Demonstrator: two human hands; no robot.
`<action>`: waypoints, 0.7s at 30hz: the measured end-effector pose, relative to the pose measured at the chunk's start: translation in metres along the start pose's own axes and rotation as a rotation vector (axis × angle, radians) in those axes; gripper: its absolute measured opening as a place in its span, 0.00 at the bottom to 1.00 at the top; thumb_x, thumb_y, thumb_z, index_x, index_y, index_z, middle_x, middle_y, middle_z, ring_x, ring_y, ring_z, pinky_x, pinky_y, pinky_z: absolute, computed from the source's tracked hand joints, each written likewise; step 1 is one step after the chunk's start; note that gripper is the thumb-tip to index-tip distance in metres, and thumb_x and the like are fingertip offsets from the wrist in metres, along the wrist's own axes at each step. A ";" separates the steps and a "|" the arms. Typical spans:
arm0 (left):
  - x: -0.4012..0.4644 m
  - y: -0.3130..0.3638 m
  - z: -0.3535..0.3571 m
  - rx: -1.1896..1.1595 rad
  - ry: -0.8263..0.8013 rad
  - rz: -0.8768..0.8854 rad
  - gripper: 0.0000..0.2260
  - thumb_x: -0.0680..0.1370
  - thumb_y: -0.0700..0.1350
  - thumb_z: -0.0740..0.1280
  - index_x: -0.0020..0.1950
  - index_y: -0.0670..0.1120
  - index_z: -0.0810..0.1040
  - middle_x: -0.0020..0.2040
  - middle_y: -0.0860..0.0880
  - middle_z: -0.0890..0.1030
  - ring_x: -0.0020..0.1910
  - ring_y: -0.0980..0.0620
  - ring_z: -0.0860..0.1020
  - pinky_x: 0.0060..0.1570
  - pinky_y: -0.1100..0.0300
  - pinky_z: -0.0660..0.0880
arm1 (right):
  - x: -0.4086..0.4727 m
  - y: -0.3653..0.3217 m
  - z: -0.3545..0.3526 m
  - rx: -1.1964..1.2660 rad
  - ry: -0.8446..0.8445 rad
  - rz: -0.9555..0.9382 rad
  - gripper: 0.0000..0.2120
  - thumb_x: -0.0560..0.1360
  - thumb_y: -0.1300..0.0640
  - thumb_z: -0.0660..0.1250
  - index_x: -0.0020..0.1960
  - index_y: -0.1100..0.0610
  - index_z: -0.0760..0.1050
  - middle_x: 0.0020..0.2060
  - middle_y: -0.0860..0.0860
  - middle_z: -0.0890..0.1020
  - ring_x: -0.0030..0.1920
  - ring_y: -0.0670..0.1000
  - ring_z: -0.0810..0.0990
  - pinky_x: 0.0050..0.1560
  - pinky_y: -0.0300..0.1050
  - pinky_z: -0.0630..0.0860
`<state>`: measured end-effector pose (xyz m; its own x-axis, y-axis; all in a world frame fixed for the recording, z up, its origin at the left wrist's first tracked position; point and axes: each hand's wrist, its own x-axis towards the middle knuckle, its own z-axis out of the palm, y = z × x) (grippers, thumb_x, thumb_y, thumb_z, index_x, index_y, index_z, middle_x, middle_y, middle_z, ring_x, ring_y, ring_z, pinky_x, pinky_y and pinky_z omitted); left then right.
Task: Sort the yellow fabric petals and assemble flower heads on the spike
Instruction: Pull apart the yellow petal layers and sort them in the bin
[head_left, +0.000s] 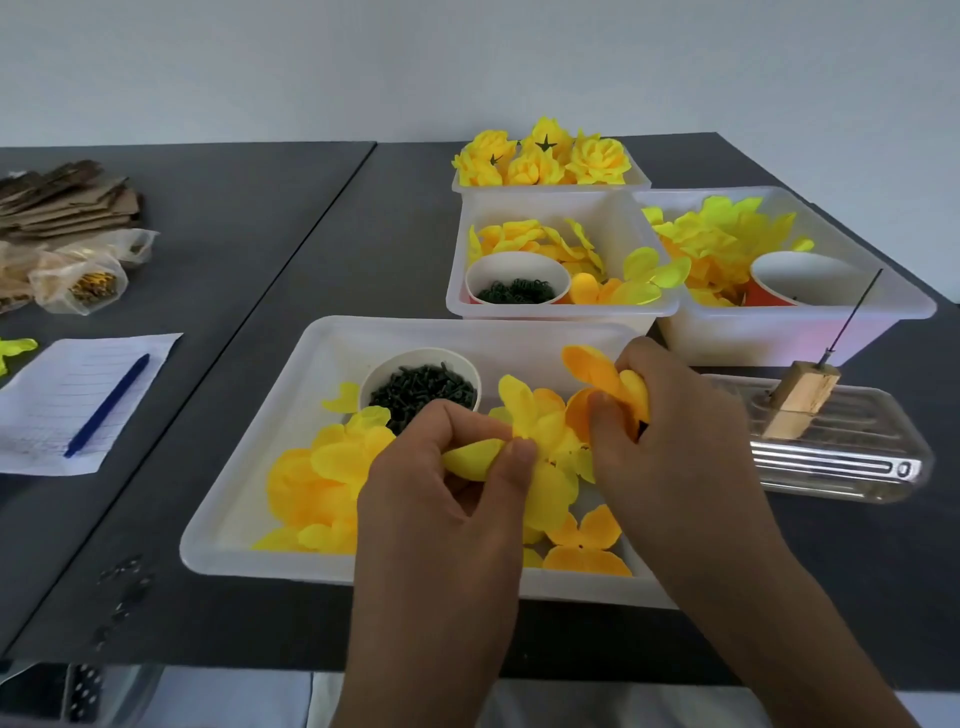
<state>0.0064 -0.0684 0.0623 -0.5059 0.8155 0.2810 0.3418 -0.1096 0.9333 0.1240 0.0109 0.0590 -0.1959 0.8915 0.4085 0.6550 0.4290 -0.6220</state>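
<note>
Left hand (457, 467) grip pinching yellow petal (470, 457), right hand (670, 415) grip clutching orange petals (597, 374), both above white tray (249, 509) holding loose petals (317, 478), cup of green pieces (421, 389)

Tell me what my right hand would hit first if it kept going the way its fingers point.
The right hand points left, toward the left hand. It would likely meet the petals held between them first, then that hand's fingers; depth is unclear.
</note>
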 end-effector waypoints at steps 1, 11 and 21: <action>-0.002 0.001 0.001 -0.003 0.016 0.012 0.06 0.73 0.45 0.71 0.37 0.50 0.77 0.32 0.52 0.79 0.27 0.59 0.75 0.25 0.69 0.70 | -0.002 -0.002 0.002 -0.009 -0.011 -0.008 0.07 0.75 0.56 0.64 0.41 0.50 0.68 0.27 0.47 0.71 0.31 0.48 0.71 0.28 0.40 0.61; 0.012 -0.003 -0.073 0.267 0.133 0.018 0.10 0.67 0.65 0.71 0.41 0.62 0.77 0.35 0.56 0.82 0.31 0.52 0.80 0.30 0.56 0.76 | 0.026 0.022 -0.043 -0.108 0.083 0.040 0.08 0.75 0.58 0.63 0.37 0.54 0.67 0.27 0.49 0.72 0.27 0.49 0.70 0.26 0.41 0.63; 0.037 -0.040 -0.074 0.878 -0.113 -0.195 0.17 0.70 0.53 0.74 0.56 0.54 0.73 0.54 0.49 0.73 0.56 0.47 0.71 0.52 0.52 0.69 | 0.023 0.015 -0.027 0.563 -0.588 0.298 0.04 0.76 0.61 0.65 0.47 0.62 0.71 0.28 0.52 0.81 0.25 0.50 0.78 0.32 0.43 0.79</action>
<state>-0.0845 -0.0753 0.0516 -0.5534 0.8301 0.0686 0.7623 0.4716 0.4433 0.1492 0.0340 0.0771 -0.5211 0.8420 -0.1394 0.3109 0.0351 -0.9498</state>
